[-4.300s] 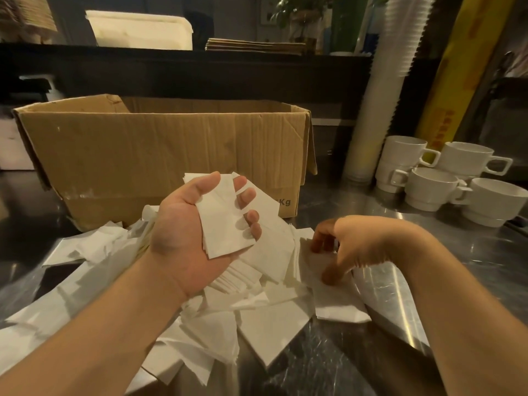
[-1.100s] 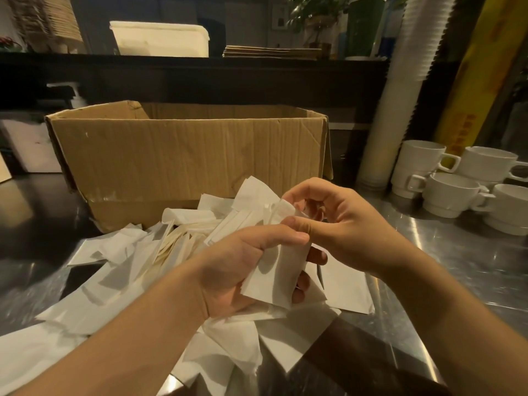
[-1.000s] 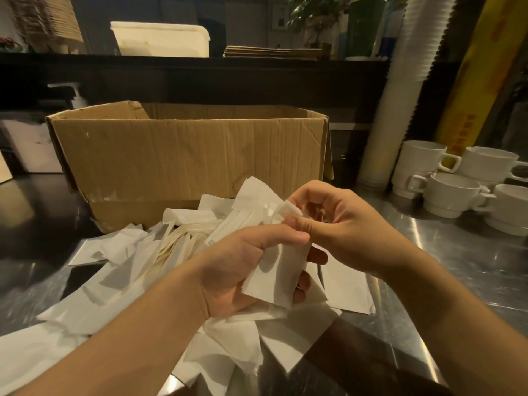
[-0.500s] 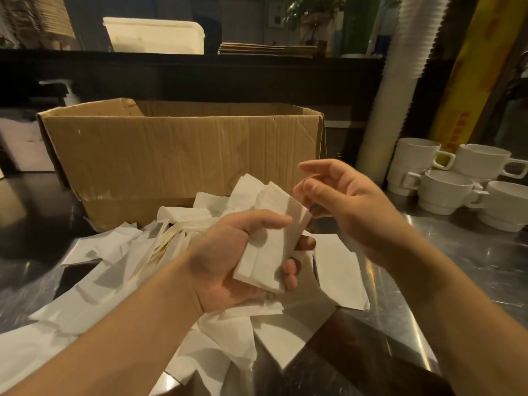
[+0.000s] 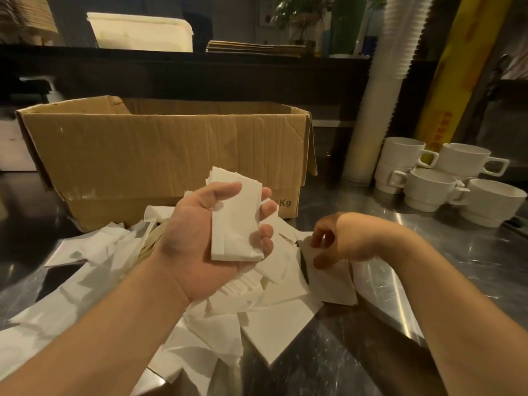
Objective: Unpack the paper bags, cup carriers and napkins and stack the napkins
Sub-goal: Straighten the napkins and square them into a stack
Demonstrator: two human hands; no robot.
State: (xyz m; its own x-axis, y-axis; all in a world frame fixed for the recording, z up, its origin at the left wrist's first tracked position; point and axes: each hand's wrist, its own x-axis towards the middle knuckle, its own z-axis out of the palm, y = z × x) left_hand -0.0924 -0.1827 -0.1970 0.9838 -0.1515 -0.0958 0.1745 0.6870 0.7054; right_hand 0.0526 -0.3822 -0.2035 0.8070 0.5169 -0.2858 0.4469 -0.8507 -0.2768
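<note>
Fingers (image 5: 264, 208) of the left hand (image 5: 200, 238) curl up around a small stack of folded white napkins (image 5: 234, 221), with the thumb lying across the stack's top edge and the palm turned upward beneath it. That forearm rises from the lower left, holding the stack above the loose heap of napkins (image 5: 271, 318) spread over the steel desk (image 5: 457, 267). To the right of those fingers and lower down, the right hand (image 5: 340, 238) bends at the wrist and reaches down into the heap, its fingers half curled with the thumb and fingertips touching a single napkin (image 5: 331, 281) that lies on the desk; whether they already pinch it I cannot tell. Half a second ago the right hand was raised beside the held stack, just off its upper corner; it has since dropped to the desk, while the left hand keeps its grip. Beyond the left fingers stands the open cardboard box (image 5: 171, 155), and far to the right of them sit white mugs (image 5: 445, 181).
</note>
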